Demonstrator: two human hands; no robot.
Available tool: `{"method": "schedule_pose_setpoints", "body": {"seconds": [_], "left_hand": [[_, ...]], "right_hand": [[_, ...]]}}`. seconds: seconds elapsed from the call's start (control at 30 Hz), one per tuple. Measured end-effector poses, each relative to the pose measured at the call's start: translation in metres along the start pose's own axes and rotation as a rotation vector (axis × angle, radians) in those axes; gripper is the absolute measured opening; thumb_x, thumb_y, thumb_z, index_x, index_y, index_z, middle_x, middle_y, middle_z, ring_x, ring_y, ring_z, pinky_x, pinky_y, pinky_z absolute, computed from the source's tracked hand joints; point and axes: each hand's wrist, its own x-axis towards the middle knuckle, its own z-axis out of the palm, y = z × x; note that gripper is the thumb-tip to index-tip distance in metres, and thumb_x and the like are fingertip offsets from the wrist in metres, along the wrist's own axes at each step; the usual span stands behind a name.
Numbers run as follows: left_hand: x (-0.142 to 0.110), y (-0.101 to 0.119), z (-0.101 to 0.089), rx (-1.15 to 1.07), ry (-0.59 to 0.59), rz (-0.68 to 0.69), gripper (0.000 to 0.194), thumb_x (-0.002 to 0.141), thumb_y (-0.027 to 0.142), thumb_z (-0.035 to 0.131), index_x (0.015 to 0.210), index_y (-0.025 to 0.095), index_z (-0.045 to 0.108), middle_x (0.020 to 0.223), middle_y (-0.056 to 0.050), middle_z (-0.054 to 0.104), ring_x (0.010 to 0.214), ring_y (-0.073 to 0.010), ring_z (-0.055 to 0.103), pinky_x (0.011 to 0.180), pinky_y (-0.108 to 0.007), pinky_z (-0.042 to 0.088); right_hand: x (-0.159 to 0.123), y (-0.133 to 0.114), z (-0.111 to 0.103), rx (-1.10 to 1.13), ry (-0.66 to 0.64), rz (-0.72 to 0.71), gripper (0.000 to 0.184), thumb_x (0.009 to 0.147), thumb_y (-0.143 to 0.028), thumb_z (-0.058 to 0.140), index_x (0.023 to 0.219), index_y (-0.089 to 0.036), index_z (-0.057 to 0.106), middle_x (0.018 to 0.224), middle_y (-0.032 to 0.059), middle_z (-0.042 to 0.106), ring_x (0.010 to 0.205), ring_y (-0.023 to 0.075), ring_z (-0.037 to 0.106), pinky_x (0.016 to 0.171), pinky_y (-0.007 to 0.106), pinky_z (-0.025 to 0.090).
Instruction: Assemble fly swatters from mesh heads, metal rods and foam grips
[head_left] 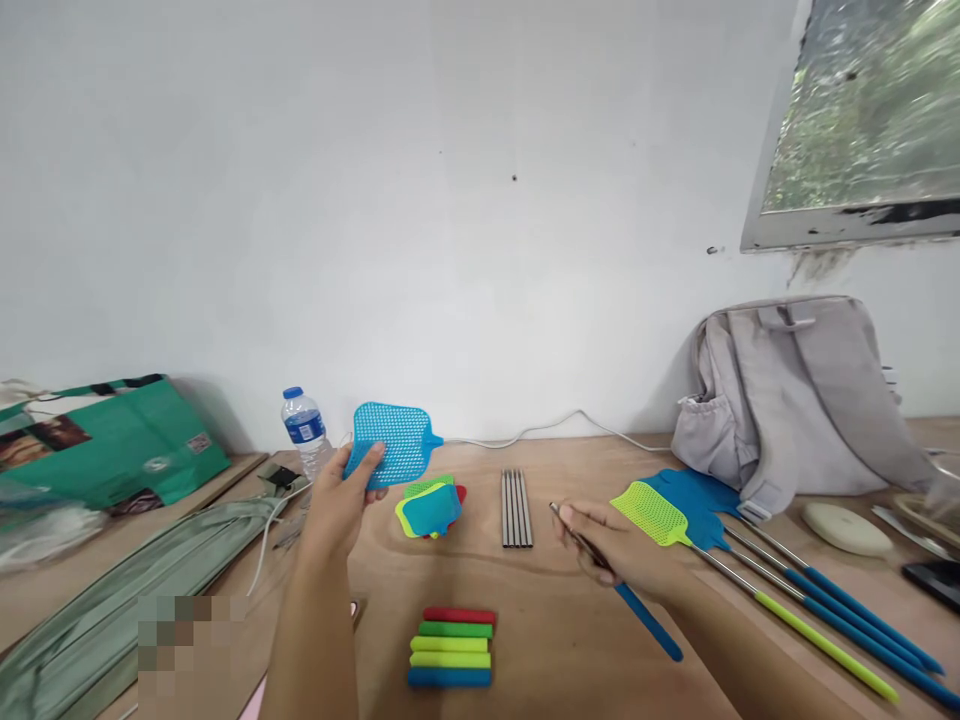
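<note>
Table (570, 640); left hand (339, 505) holds mesh (401, 440); right hand (619, 548), rod (648, 621).

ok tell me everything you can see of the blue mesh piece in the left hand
The blue mesh piece is a thin, flat, rounded square, apparently plastic, full of small holes. A short neck sticks out on its right, with no rod fitted. It looks intact, though fingers hide part of it. The left hand grips its lower left, thumb on the near face, holding it raised beyond the pile of swatter heads.
</note>
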Motion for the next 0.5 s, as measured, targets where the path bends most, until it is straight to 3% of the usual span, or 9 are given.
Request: {"method": "schedule_pose_setpoints", "body": {"seconds": [0.1,0.2,0.37,0.5], "left_hand": [[0.017,-0.029,-0.018,0.138,0.033,-0.242,0.043,0.049,0.034,0.070,0.081,0.017,0.046,0.054,0.009,0.046,0.040,-0.0038,0.041,0.044,-0.019,0.040],[0.024,-0.058,-0.025,0.315,-0.037,-0.408,0.037,0.052,0.031,0.066,0.077,0.017,0.042,0.049,0.011,0.043,0.039,-0.0042,0.040,0.046,-0.020,0.040],[0.025,-0.087,-0.029,0.504,-0.118,-0.466,0.032,0.054,0.034,0.064,0.073,0.016,0.046,0.050,0.006,0.050,0.042,-0.0081,0.047,0.049,-0.025,0.044],[0.031,-0.097,-0.034,0.756,-0.127,-0.409,0.043,0.058,0.038,0.063,0.090,0.012,0.050,0.075,-0.009,0.063,0.068,-0.0218,0.061,0.062,-0.034,0.047]], "right_hand": [[0.005,0.003,-0.010,0.134,0.096,-0.023,0.036,0.077,-0.053,0.046,0.073,-0.017,0.047,0.058,-0.0075,0.040,0.032,0.0000,0.027,0.032,0.017,0.015],[0.006,0.002,-0.011,0.163,0.080,-0.018,0.036,0.076,-0.053,0.048,0.072,-0.017,0.047,0.059,-0.0073,0.041,0.032,-0.0004,0.027,0.032,0.017,0.013],[0.004,-0.001,-0.009,0.111,0.048,0.001,0.037,0.076,-0.053,0.047,0.071,-0.017,0.047,0.057,-0.0072,0.040,0.032,0.0001,0.029,0.032,0.018,0.012],[0.003,-0.002,-0.011,0.094,0.060,-0.014,0.038,0.076,-0.054,0.046,0.071,-0.017,0.047,0.056,-0.0077,0.040,0.031,0.0000,0.028,0.032,0.018,0.011]]}}
